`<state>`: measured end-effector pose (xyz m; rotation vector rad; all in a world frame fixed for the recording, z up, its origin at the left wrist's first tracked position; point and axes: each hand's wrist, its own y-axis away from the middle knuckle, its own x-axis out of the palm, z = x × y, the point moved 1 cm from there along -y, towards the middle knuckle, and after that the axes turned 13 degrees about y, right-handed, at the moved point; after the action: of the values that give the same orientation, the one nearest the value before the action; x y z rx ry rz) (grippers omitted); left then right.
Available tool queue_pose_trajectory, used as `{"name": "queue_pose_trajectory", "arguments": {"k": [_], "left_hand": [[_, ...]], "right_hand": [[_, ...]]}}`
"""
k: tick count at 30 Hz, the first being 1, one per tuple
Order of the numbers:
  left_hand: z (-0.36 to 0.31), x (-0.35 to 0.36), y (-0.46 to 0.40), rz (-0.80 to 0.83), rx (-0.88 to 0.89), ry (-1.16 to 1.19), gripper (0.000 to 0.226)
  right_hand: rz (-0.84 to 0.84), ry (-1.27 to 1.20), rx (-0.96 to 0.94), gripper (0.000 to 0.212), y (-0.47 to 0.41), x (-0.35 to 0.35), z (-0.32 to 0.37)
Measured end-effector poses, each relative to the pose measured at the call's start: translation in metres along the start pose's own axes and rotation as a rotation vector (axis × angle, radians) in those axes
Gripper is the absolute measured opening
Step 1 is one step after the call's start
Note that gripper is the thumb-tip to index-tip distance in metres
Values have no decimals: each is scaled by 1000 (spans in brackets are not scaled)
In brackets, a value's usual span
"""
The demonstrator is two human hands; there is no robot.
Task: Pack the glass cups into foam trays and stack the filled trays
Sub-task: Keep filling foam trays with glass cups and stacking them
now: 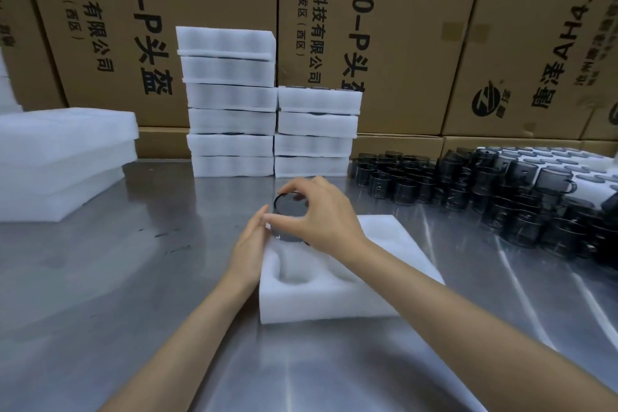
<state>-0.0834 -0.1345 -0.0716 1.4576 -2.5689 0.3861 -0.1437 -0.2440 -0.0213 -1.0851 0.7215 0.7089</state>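
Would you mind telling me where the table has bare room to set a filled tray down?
Bare steel lies left of the open tray, below the flat foam sheets. The right side is crowded with dark cups, the back with tray stacks.

even, bright overhead light; soft white glare streaks across the steel desk (100, 278). wide-angle lens bends the cardboard boxes (207, 10) at the edges. right edge blurred.

Both bare forearms reach forward; the right hand (321, 214) curls its fingers (284, 218) in a pinch, the left hand (249, 244) lies flat, fingers straight.
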Motion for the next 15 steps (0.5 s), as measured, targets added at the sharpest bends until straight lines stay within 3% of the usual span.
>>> {"name": "queue_pose_trajectory", "arguments": {"k": [10, 15], "left_hand": [[-2, 2, 1, 9, 75, 65, 41], [-8, -6, 8, 58, 357, -67, 42]], "right_hand": [[89, 51, 18, 42, 6, 1, 0], [104, 108, -119, 64, 17, 0, -2]]}}
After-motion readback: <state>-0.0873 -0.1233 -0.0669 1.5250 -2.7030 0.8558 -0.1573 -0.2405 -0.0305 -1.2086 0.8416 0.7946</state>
